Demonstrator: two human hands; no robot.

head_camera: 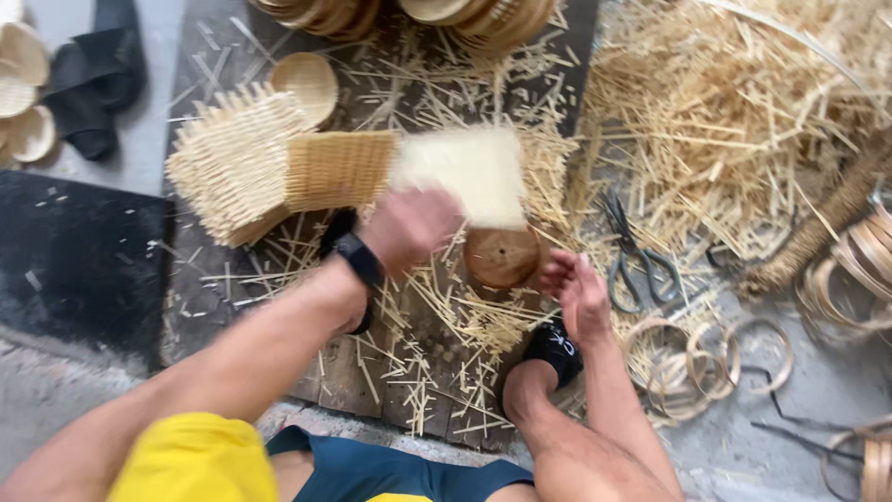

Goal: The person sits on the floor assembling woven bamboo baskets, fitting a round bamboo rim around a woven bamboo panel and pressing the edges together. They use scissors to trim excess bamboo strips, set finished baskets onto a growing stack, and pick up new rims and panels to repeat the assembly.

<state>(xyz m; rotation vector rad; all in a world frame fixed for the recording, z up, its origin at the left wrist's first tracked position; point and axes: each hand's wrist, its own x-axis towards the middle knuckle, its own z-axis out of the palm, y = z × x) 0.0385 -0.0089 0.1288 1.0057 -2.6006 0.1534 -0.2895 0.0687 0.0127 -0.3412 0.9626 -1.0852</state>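
Observation:
My left hand (413, 228) grips the lower edge of a pale square woven mat (465, 172), which is blurred by motion. The mat hangs just above a round brown wooden block (502, 257) that stands on the dark wooden board (344, 372). My right hand (581, 299) is open with the palm up, its fingertips at the block's right edge; whether they touch it I cannot tell. A black band (358, 257) sits on my left wrist.
Stacked square woven mats (237, 158) lie left of my left hand, with a small round basket (307, 82) behind them. Scissors (636, 260) lie right of the block. Bamboo rings (706, 358), a heap of bamboo offcuts (725, 121), stacked baskets (483, 19) and black sandals (93, 84) surround the board.

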